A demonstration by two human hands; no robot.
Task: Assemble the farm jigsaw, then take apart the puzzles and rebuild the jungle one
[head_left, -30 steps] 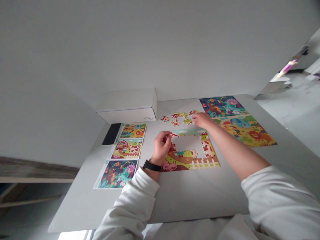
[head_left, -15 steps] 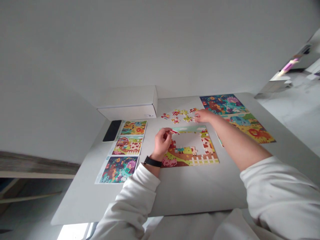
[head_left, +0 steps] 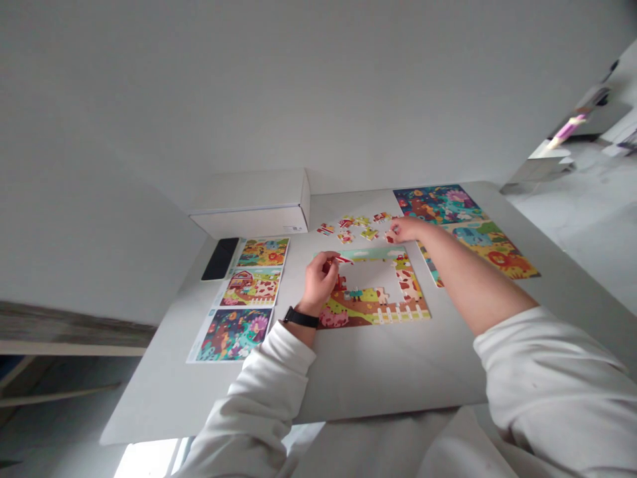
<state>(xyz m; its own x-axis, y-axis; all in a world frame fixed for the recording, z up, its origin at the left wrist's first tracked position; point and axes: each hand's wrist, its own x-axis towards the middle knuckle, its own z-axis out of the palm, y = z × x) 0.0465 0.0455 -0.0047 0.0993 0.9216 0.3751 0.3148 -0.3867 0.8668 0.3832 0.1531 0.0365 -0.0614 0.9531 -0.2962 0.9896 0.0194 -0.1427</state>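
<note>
A farm jigsaw puzzle lies on the table, its border joined around a bare middle. Over its upper left side, my left hand is closed, thumb and forefinger pinched beside a red-and-white striped puzzle piece. Whether those fingers hold that piece is hidden. My right hand reaches past the puzzle's far right corner. Its fingers close on a white-and-brown puzzle piece at the right end of a group of loose puzzle pieces.
Left of the puzzle lies a sheet with three small pictures, beside a black phone. A white box stands against the wall. Two finished-looking picture boards, one dark and one yellow, lie right, partly under my right forearm.
My right hand has drawn the white-and-brown piece slightly away from its neighbours. My left hand keeps its place on the puzzle. The whole view has shifted a little.
</note>
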